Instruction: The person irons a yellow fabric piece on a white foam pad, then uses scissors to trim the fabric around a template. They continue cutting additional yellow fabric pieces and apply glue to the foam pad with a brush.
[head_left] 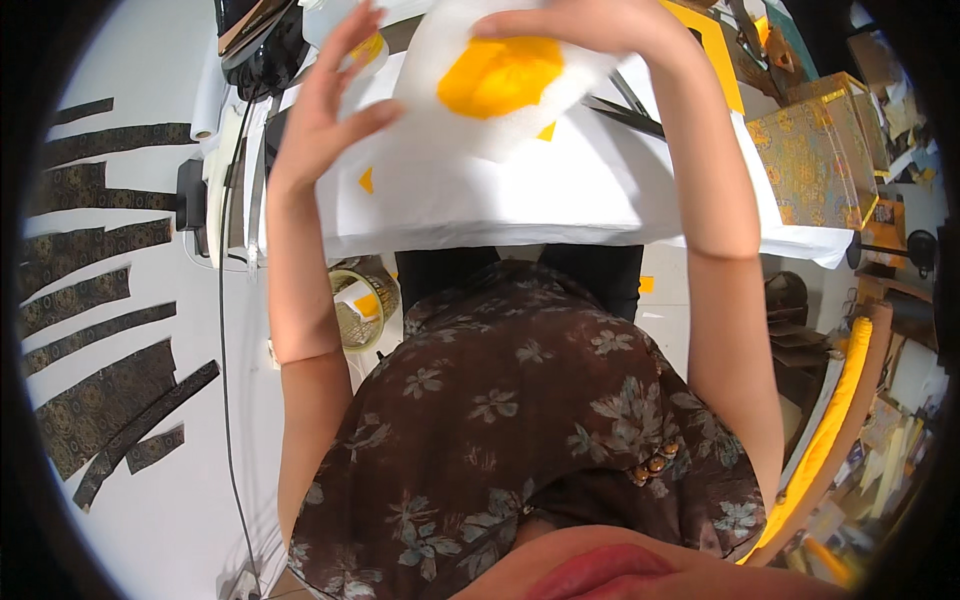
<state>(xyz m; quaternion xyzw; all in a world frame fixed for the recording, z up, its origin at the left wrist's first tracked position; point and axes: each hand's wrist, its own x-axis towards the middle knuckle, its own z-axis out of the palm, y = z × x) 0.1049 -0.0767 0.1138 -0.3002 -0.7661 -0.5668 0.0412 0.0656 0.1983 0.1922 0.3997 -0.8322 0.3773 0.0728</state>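
Note:
My right hand is at the top middle, closed on a white, soft-looking sheet that bears a bright yellow piece. My left hand is raised beside the sheet's left side, fingers apart and holding nothing that I can make out. Small yellow scraps lie on the white-covered worktable below. Long dark blades, seemingly scissors, lie behind my right forearm. A translucent container with a yellow label stands behind my left fingers, partly hidden.
Dark patterned strips are spread at the left, near a cable and a white roll. A wire waste basket sits below the table. A patterned gold box stands at the right, above a long yellow roll.

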